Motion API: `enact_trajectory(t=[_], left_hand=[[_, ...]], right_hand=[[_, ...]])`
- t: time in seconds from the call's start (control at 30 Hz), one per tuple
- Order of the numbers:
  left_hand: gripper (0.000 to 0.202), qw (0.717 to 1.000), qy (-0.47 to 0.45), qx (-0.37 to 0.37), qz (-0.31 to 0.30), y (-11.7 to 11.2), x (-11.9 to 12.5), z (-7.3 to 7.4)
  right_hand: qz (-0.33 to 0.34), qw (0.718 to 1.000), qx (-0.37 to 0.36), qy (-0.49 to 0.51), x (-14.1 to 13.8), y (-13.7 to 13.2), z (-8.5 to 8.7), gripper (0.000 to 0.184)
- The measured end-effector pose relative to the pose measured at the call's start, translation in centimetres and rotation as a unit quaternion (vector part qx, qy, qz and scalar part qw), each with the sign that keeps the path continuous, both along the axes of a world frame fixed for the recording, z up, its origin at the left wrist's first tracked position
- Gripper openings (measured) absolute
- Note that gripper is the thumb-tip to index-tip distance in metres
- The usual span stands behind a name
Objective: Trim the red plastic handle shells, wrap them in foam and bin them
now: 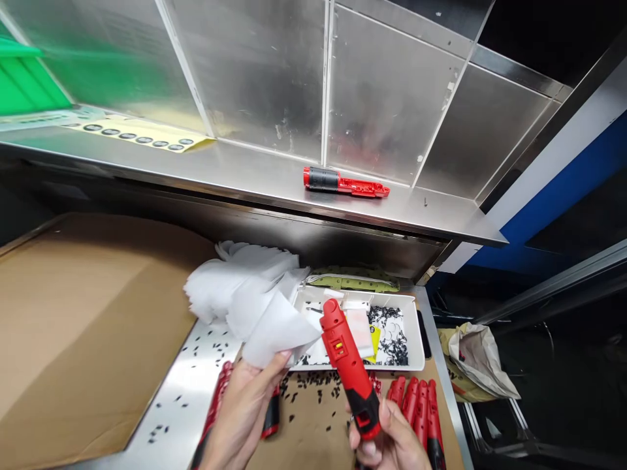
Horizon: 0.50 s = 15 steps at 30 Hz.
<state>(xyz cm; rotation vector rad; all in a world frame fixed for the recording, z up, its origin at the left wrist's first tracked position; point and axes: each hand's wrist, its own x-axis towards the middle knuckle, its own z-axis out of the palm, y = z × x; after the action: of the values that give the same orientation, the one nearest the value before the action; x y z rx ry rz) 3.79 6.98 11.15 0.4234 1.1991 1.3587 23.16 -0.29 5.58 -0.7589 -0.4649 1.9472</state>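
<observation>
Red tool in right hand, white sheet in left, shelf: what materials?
Tool: probably satin plastic, given the molded-looking recesses. Sheet: matte, thin, softly curling; foam or paper, can't tell which. Shelf: likely smooth metal, from its grey sheen.

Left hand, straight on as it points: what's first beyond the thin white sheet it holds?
Probably the white rectangular plastic tray, ahead and right of the left hand, though depth is unclear in one view.
</observation>
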Motion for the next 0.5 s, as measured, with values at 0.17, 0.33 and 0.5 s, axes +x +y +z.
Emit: enact_trajectory(t=[0.17, 0.33, 0.5], left_hand=[[0.060, 0.999, -0.047, 0.026, 0.000, -0.3, 0.8, 0.5], [0.044, 0.997, -0.071, 0.029, 0.010, -0.5, 1.0, 0.3], [0.056, 0.997, -0.068, 0.041, 0.014, -1.0, 1.2, 0.4]], right_hand=[[-0.074, 0.981, 0.074, -0.166, 0.0, -1.1, -0.8, 0.059], [-0.270, 0.815, 0.146, -0.492, -0.2, -2.7, -1.7, 0.046], [-0.364, 0.695, 0.240, -0.572, -0.8, -3.0, -1.7, 0.032]])
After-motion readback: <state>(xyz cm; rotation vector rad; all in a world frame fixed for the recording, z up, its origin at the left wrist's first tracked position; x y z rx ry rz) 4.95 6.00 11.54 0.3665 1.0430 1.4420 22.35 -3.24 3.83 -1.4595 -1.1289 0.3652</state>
